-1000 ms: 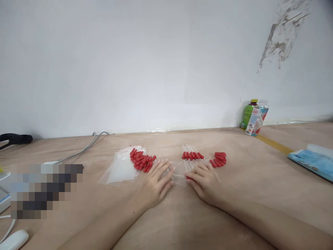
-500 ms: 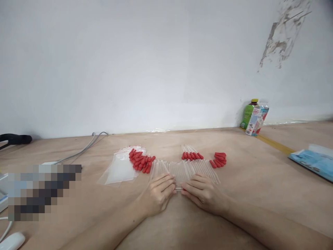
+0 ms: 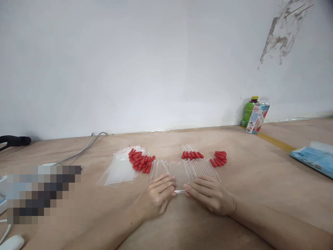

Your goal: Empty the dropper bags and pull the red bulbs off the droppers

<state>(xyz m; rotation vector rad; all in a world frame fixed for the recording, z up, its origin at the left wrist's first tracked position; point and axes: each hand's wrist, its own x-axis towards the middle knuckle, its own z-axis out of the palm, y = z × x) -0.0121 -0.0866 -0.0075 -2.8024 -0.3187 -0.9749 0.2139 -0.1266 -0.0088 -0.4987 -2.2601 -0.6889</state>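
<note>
A clear tube (image 3: 179,191) lies crosswise between my hands. My left hand (image 3: 160,194) is closed on its left end, fingers pressed together. On the right end, my right hand (image 3: 212,194) is closed too, its fingers hiding that tip. Just beyond, a row of clear tubes (image 3: 182,172) lies side by side on the table, partly under my fingertips. Red rubber bulbs (image 3: 140,160) are piled left of the row, with more bulbs (image 3: 192,155) behind it, near a few other tubes (image 3: 189,148), and a small group (image 3: 220,158) at its right.
Clear zip bags (image 3: 119,169) lie left of the red pile. A grey cable (image 3: 83,151) and a blurred-out object (image 3: 44,192) are farther left, with a white mouse (image 3: 13,242) in the corner. Bottles (image 3: 256,115) stand by the wall; a blue packet (image 3: 313,159) lies right.
My right hand has shifted slightly right, away from my left hand. More of the clear tube shows between them, and the bit of red at my right fingertips is no longer visible.
</note>
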